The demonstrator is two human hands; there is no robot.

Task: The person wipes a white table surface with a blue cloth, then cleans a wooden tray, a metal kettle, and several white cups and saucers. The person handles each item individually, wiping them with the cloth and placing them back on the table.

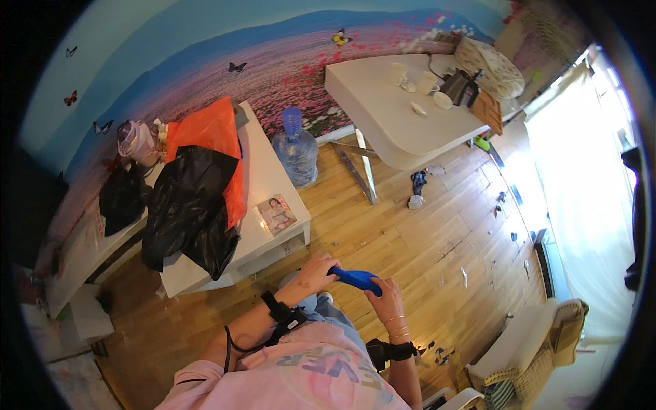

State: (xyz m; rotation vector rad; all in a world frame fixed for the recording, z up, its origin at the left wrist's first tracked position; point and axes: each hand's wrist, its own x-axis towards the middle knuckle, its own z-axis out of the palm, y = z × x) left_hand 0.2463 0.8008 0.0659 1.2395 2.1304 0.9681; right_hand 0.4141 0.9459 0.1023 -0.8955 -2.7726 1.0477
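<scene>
Half the blue object (357, 279) hides under our fingers, so we can't name it; left hand (316, 271) and right hand (387, 298) both curl around its ends, above the wooden floor (424, 239).

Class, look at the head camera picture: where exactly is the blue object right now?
The blue object sits low and centre in the head view, held between the left hand and right hand above the wooden floor, just right of the low white table.
</scene>
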